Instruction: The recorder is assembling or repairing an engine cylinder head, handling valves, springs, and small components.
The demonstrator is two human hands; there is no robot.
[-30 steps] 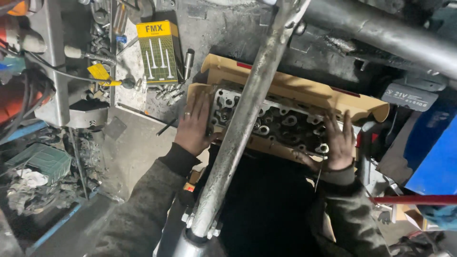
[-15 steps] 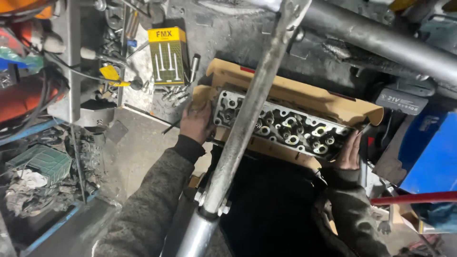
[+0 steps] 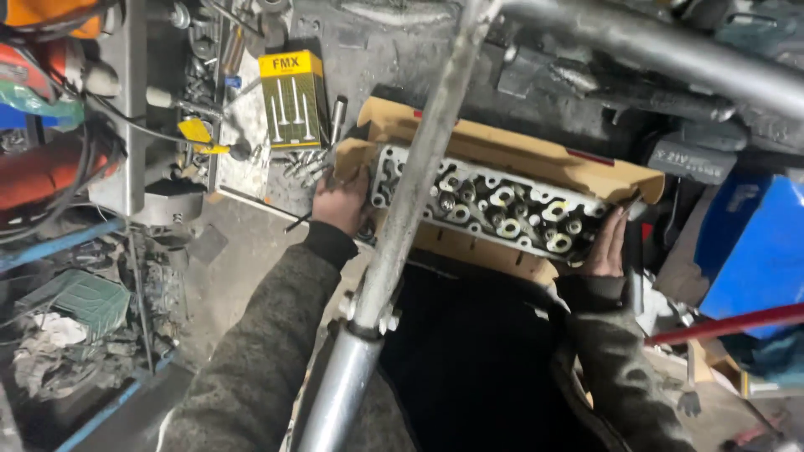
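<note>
— Nearest the camera?
— Grey metal pole [image 3: 394, 251], rising from 6 o'clock toward 12, crossing over everything. Beside it, two dark grey sleeves [image 3: 251, 351], reaching up from the bottom edge.

— And the hands?
— Left hand [image 3: 342, 201] at about 10 o'clock of centre, fingers curled round the left end of the engine head [image 3: 494, 208], thumb side against the metal. Right hand [image 3: 605, 244] at 3 o'clock, fingers held together and laid flat against the right end, palm turned inward. Gripped between both, one at each end.

— Where exactly is that engine head?
— Just above centre, lying slantwise from 10 o'clock down to 3. Grey cast metal, rows of round holes and spring seats facing up. Resting in an open cardboard box [image 3: 536, 159], tan flaps standing out behind it and below it. Partly hidden by the pole at its left third.

— Further out?
— At 11 o'clock, a yellow carton [image 3: 293, 99] with drawings of valves, upright on a dirty bench [image 3: 251, 167]; loose bolts and a socket just beside it. At 9 o'clock, a tangle of cables and an orange shape, too cluttered to tell apart. At 8 o'clock, a green crate [image 3: 79, 297] with rags near it. At 3 o'clock, a blue container [image 3: 754, 243], a red bar [image 3: 729, 325] slanting below it. At 1 o'clock, a thick grey pipe [image 3: 670, 54] running across the top.
</note>
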